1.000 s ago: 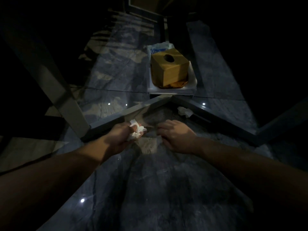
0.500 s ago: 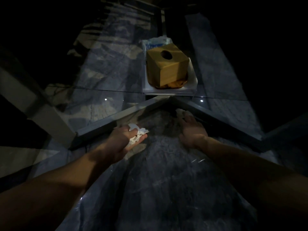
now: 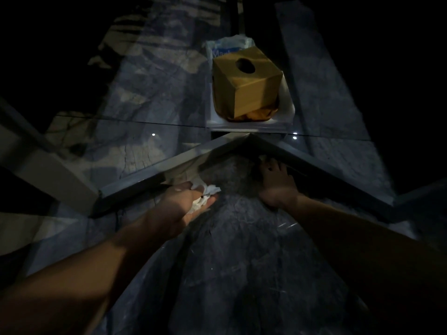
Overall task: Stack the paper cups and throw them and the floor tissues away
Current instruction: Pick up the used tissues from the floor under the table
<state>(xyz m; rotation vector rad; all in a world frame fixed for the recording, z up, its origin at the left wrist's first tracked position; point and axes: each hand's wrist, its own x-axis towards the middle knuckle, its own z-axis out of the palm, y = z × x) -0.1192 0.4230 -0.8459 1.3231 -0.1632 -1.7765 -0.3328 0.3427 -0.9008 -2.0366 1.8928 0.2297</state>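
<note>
My left hand (image 3: 183, 206) is held palm up low over the dark marble floor (image 3: 242, 262), with its fingers curled around a wad of crumpled white tissues (image 3: 205, 193). My right hand (image 3: 277, 182) lies palm down further right, its fingers stretched into the corner under the grey metal frame (image 3: 314, 160). It covers the spot where a floor tissue lay, and only a faint pale scrap (image 3: 262, 157) shows at its fingertips. In this dim light I cannot see whether the fingers have closed on it. No paper cups are in view.
A brown cube tissue box (image 3: 246, 85) with a round hole stands on a white tray (image 3: 285, 117) beyond the frame corner. A blue-and-white plastic packet (image 3: 225, 48) lies behind the box. A pale leg or beam (image 3: 48, 170) crosses at the left. The surroundings are dark.
My right hand has reached forward and right to the tissue at the frame corner and now covers it. My left hand has turned palm up, still holding the tissues.
</note>
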